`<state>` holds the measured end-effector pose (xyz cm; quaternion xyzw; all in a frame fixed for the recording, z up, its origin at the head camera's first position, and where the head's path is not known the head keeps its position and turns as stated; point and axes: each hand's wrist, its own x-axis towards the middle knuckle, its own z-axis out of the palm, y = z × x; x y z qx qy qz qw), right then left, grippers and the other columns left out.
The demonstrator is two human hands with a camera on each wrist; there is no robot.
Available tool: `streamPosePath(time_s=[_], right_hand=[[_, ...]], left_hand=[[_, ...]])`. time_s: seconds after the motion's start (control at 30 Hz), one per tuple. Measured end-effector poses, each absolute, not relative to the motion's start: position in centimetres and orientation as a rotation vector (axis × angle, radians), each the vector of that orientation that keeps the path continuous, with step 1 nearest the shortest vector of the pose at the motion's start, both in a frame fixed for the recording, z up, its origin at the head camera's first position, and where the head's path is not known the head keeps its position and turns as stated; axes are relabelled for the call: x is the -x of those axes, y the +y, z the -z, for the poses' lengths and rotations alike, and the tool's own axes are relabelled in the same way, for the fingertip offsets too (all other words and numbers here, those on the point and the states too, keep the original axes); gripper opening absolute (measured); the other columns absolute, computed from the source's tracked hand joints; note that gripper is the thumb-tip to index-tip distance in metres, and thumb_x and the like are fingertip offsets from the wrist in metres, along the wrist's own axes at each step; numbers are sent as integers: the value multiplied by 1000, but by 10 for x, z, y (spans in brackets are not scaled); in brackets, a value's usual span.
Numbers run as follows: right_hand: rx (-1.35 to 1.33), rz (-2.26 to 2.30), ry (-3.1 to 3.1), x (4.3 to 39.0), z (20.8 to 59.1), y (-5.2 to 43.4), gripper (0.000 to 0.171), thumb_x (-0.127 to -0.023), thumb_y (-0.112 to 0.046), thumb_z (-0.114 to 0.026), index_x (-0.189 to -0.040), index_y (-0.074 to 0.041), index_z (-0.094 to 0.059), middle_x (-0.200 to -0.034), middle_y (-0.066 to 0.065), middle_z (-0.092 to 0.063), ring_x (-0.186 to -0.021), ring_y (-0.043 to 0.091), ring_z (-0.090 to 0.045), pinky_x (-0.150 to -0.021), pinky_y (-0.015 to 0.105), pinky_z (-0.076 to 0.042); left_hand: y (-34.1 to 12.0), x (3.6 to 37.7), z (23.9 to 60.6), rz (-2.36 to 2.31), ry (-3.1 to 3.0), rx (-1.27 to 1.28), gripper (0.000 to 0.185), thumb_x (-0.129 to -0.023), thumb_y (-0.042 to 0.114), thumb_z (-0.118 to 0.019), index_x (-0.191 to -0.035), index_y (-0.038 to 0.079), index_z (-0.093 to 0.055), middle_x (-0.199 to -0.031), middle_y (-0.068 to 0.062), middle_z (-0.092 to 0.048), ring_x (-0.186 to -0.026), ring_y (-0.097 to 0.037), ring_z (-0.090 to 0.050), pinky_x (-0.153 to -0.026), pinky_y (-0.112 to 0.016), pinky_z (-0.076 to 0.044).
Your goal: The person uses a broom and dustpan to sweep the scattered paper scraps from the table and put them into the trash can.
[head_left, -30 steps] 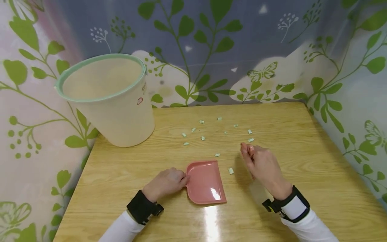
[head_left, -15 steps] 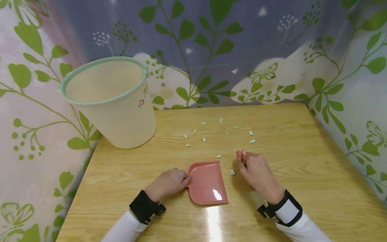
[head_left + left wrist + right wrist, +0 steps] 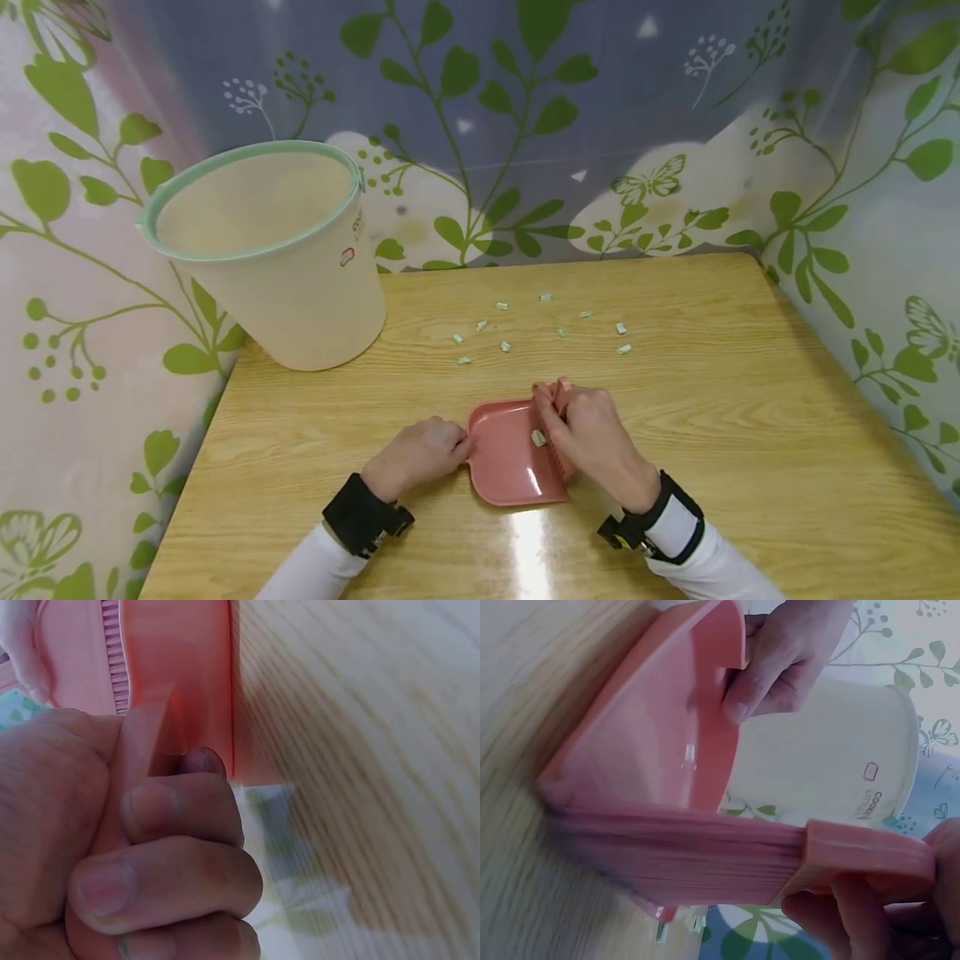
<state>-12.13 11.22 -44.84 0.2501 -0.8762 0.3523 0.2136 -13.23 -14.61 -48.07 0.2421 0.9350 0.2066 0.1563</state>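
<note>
My left hand [image 3: 416, 457] curls its fingers round the handle of a pink dustpan [image 3: 498, 454], which lies on the table with its mouth toward the right. In the left wrist view the fingers [image 3: 172, 877] wrap the handle. My right hand [image 3: 603, 437] grips a pink hand brush [image 3: 870, 851], its bristles [image 3: 682, 859] pointing down at the dustpan's front lip. A small pale-green scrap [image 3: 538, 437] sits inside the pan, just left of the bristles. Beyond both hands, several similar scraps [image 3: 506, 347] lie scattered over the table.
A tall cream bin [image 3: 315, 300] with a green rim stands at the table's back left. The wooden table [image 3: 712, 375] meets leaf-printed cloth [image 3: 517, 167] at the back and sides.
My right hand has moved left with the brush, from beside the scraps to the dustpan's lip. One scrap has gone from the table into the pan. The left hand holds still.
</note>
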Motion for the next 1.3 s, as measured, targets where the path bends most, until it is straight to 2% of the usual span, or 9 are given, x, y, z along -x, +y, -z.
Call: streamPosePath(time_s=[0.1, 0.23, 0.37, 0.43, 0.5, 0.6, 0.7, 1.0, 1.3], right_hand=[[-694, -1039, -2473, 119, 444, 107, 57, -97, -2, -70, -56, -20, -35, -54, -14, -28, -46, -5, -26, -41, 14, -21], [-701, -1251, -2520, 117, 436, 106, 49, -100, -8, -69, -56, -13, -49, -67, 3, -68, -53, -4, -47, -42, 15, -32], [-798, -1346, -2421, 129, 427, 123, 10, -95, -3, -74, -89, 4, -78, -90, 15, -79, -60, 6, -65, -45, 21, -44], [-894, -1205, -2379, 140, 427, 137, 17, -90, 3, -76, -106, 5, -79, -89, 14, -78, -62, 16, -70, -52, 29, -54], [-957, -986, -2391, 150, 430, 153, 26, -84, 12, -75, -108, 2, -79, -96, 13, -78, -75, 24, -73, -71, 42, -60], [-1036, -809, -2442, 162, 442, 170, 35, -80, 18, -72, -109, -1, -80, -108, 13, -78, -100, 33, -73, -96, 62, -51], [-1126, -756, -2468, 169, 455, 178, 34, -82, 15, -75, -109, -5, -80, -109, 9, -78, -105, 32, -72, -104, 68, -42], [-1179, -755, -2555, 158, 461, 209, 31, -87, 6, -76, -111, -13, -81, -108, -4, -79, -106, 24, -70, -110, 64, -33], [-1172, -770, -2401, 159, 456, 218, 37, -81, 9, -77, -112, -11, -80, -110, 1, -78, -106, 27, -70, -105, 59, -39]], left_hand=[[-147, 132, 481, -579, 2693, -698, 45, -110, 28, -54, -66, 19, -51, -60, 7, -41, -52, -8, -43, -51, -25, -34], [-147, 131, 480, -579, 2695, -700, 45, -110, 27, -54, -66, 18, -50, -60, 7, -41, -52, -9, -43, -51, -25, -33], [-146, 132, 480, -588, 2683, -687, 45, -110, 27, -54, -66, 18, -51, -60, 7, -40, -52, -9, -43, -51, -25, -33], [-146, 132, 479, -591, 2676, -687, 44, -110, 27, -54, -66, 18, -51, -60, 7, -40, -52, -9, -43, -51, -25, -33], [-145, 132, 479, -590, 2668, -687, 44, -109, 27, -54, -66, 18, -52, -61, 7, -40, -53, -9, -43, -52, -25, -33], [-144, 132, 478, -594, 2657, -681, 44, -109, 26, -53, -66, 18, -52, -60, 7, -40, -52, -8, -43, -51, -25, -33], [-145, 131, 477, -604, 2660, -677, 44, -109, 26, -54, -66, 18, -52, -59, 7, -40, -51, -8, -43, -51, -25, -33], [-147, 131, 478, -615, 2694, -716, 47, -110, 26, -54, -64, 19, -49, -58, 8, -38, -49, -8, -41, -50, -24, -32], [-146, 130, 477, -605, 2698, -661, 47, -109, 27, -54, -63, 19, -50, -58, 7, -39, -49, -9, -41, -50, -25, -32]])
